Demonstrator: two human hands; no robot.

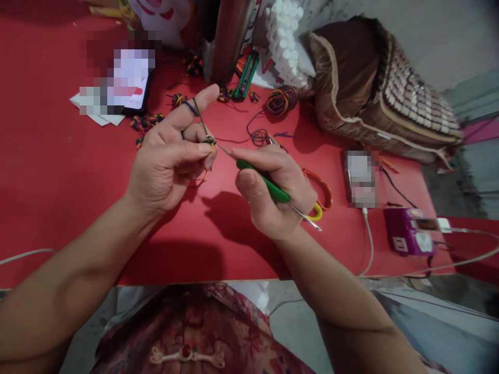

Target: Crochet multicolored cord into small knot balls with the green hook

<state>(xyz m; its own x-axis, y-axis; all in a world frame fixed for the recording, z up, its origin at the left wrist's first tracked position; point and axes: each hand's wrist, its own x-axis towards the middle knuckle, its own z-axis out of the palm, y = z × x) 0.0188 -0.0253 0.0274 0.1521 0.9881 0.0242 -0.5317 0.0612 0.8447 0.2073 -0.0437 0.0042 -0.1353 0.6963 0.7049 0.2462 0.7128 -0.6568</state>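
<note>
My right hand [273, 195] is closed around a crochet hook [265, 183] with a green handle and a thin metal shaft. Its tip reaches a small multicoloured yarn piece [209, 140] pinched between thumb and fingers of my left hand [171, 156]. Dark green yarn [198, 115] runs up from the piece and over the raised left index finger. Both hands hover above the red table [58, 171].
Scissors [322, 193] with red and yellow handles lie just right of my right hand. Yarn bundles [281, 99] and small crocheted pieces [146, 123] lie scattered behind. A metal flask [224, 39], brown cushion [374, 88], purple power strip [407, 238] and cables stand around.
</note>
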